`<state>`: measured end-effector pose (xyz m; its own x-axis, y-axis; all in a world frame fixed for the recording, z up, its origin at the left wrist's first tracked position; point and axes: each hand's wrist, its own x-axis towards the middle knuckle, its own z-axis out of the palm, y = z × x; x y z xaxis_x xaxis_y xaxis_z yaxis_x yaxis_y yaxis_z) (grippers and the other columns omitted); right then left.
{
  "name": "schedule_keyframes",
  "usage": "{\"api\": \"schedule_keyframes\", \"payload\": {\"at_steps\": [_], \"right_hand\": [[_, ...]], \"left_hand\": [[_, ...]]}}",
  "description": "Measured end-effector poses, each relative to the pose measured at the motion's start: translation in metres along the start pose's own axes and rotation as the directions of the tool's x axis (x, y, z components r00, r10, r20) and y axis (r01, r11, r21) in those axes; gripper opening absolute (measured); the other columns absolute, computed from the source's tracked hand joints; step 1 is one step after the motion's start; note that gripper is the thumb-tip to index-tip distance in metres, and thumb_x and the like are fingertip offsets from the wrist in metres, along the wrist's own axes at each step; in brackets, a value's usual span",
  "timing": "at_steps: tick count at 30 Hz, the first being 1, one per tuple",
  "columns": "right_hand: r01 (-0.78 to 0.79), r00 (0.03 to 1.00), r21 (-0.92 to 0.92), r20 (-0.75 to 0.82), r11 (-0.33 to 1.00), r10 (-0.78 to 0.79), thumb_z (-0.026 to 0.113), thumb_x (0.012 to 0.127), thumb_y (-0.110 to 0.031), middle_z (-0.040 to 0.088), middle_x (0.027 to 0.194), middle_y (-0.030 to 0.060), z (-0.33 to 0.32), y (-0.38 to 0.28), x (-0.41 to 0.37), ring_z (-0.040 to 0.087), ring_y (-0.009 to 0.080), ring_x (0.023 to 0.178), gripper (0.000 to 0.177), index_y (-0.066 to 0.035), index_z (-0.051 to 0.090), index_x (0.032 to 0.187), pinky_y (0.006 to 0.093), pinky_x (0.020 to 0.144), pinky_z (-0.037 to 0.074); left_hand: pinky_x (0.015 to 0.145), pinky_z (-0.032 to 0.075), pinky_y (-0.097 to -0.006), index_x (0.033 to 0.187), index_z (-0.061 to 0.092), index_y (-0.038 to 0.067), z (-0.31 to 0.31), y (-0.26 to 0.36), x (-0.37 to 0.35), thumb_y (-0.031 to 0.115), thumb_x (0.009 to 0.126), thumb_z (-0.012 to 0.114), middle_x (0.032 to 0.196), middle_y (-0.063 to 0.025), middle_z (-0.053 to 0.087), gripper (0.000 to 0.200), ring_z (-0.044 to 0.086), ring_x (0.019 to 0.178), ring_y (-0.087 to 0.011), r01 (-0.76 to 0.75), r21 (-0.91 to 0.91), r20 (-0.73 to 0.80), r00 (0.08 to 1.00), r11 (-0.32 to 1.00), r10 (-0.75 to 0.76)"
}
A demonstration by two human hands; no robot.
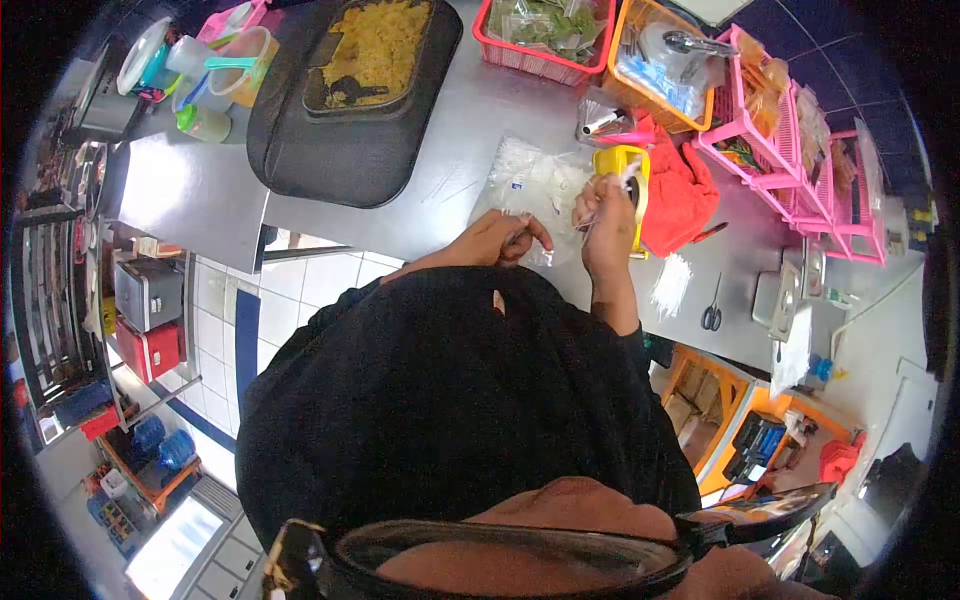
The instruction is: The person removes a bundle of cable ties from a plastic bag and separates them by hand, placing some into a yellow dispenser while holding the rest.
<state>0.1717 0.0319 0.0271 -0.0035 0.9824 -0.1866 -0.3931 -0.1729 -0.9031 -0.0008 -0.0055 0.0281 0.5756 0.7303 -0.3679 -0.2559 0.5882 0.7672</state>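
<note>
The right hand [605, 215] stands upright at the round yellow plastic tape dispenser [622, 165] and pinches thin clear film [628, 178]. The left hand [505, 240], beside it, is curled on a crinkled clear plastic bag [532, 190].

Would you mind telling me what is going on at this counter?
A person in a black top stands at a steel counter. The right hand is raised against a yellow tape dispenser, its grip closed on something too small to make out. The left hand rests curled beside a pile of clear bags. A red cloth and scissors lie nearby.
</note>
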Motion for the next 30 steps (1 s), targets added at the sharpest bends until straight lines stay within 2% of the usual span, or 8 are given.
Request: {"api": "schedule_keyframes", "payload": {"at_steps": [1,4,8,11,13,20,25,30], "right_hand": [[-0.017,1.000,-0.142,-0.017,0.990,0.015,0.036,0.095,-0.033,0.025,0.056,-0.0058,0.001,0.002,-0.001,0.027,0.0046,0.047,0.030,-0.010,0.046,0.078,0.0233,0.044,0.022],[0.009,0.980,-0.306,0.190,0.952,0.051,0.035,0.097,-0.031,0.031,0.060,-0.0068,0.004,-0.002,-0.011,0.028,0.0009,0.047,0.030,-0.007,0.051,0.091,0.0198,0.043,0.022],[0.110,0.965,-0.363,0.261,0.925,-0.013,0.033,0.097,-0.031,0.030,0.058,-0.0080,0.002,0.008,-0.009,0.027,0.0004,0.046,0.034,-0.005,0.053,0.106,0.0189,0.042,0.021],[0.126,0.976,-0.449,0.218,0.885,-0.029,0.033,0.097,-0.031,0.030,0.058,-0.0081,0.008,-0.004,-0.013,0.027,-0.0001,0.047,0.036,-0.005,0.053,0.111,0.0185,0.042,0.022],[0.106,0.976,-0.400,0.215,0.911,-0.019,0.034,0.097,-0.031,0.031,0.057,-0.0075,0.005,-0.002,-0.012,0.029,0.0007,0.046,0.034,-0.005,0.054,0.103,0.0187,0.042,0.023],[0.008,0.970,-0.179,0.239,0.984,0.036,0.037,0.096,-0.032,0.034,0.053,-0.0045,0.003,0.008,-0.009,0.032,0.0045,0.044,0.033,-0.008,0.046,0.076,0.0210,0.041,0.027],[-0.031,0.984,-0.329,0.153,0.944,0.086,0.047,0.093,-0.027,0.044,0.058,-0.0029,0.011,0.000,-0.016,0.039,0.0051,0.048,0.026,-0.005,0.052,0.082,0.0205,0.044,0.031],[0.025,0.980,-0.377,0.192,0.926,0.052,0.059,0.086,-0.016,0.058,0.071,0.0009,0.024,-0.005,-0.021,0.051,0.0070,0.064,0.016,-0.002,0.058,0.093,0.0193,0.059,0.040]], "left_hand": [[0.047,0.024,-0.0228,0.091,0.060,-0.003,0.001,0.001,-0.001,0.027,0.094,0.032,0.054,0.0042,0.033,0.041,0.027,0.049,-0.0071,-0.009,-0.009,-0.011,1.000,1.000,0.009],[0.048,0.025,-0.0223,0.099,0.059,-0.005,-0.001,0.000,0.000,0.025,0.094,0.031,0.059,0.0023,0.037,0.041,0.029,0.051,-0.0073,-0.084,-0.002,-0.011,0.996,0.996,0.084],[0.048,0.026,-0.0221,0.107,0.056,-0.005,-0.004,-0.007,0.004,0.025,0.093,0.031,0.063,0.0008,0.039,0.042,0.030,0.053,-0.0076,-0.102,-0.013,-0.111,0.989,0.995,0.100],[0.049,0.027,-0.0213,0.111,0.056,-0.005,-0.001,-0.001,0.003,0.025,0.091,0.031,0.062,0.0016,0.039,0.044,0.031,0.053,-0.0075,-0.135,-0.028,-0.146,0.981,0.990,0.130],[0.049,0.028,-0.0211,0.110,0.056,-0.005,0.002,0.002,0.001,0.023,0.091,0.031,0.063,0.0018,0.041,0.042,0.031,0.054,-0.0076,-0.136,-0.039,-0.169,0.977,0.990,0.127],[0.052,0.029,-0.0212,0.106,0.058,-0.002,0.003,-0.002,0.000,0.023,0.095,0.032,0.065,0.0025,0.043,0.039,0.034,0.056,-0.0068,-0.134,0.164,-0.173,0.971,0.977,0.163],[0.052,0.030,-0.0216,0.108,0.058,-0.001,-0.003,-0.009,0.003,0.025,0.096,0.033,0.065,0.0034,0.043,0.038,0.034,0.055,-0.0064,-0.166,0.271,-0.162,0.963,0.948,0.215],[0.052,0.032,-0.0224,0.085,0.058,0.002,-0.004,-0.012,0.004,0.029,0.096,0.036,0.064,0.0015,0.046,0.037,0.038,0.055,-0.0073,-0.125,0.391,-0.238,0.943,0.912,0.231]]}}
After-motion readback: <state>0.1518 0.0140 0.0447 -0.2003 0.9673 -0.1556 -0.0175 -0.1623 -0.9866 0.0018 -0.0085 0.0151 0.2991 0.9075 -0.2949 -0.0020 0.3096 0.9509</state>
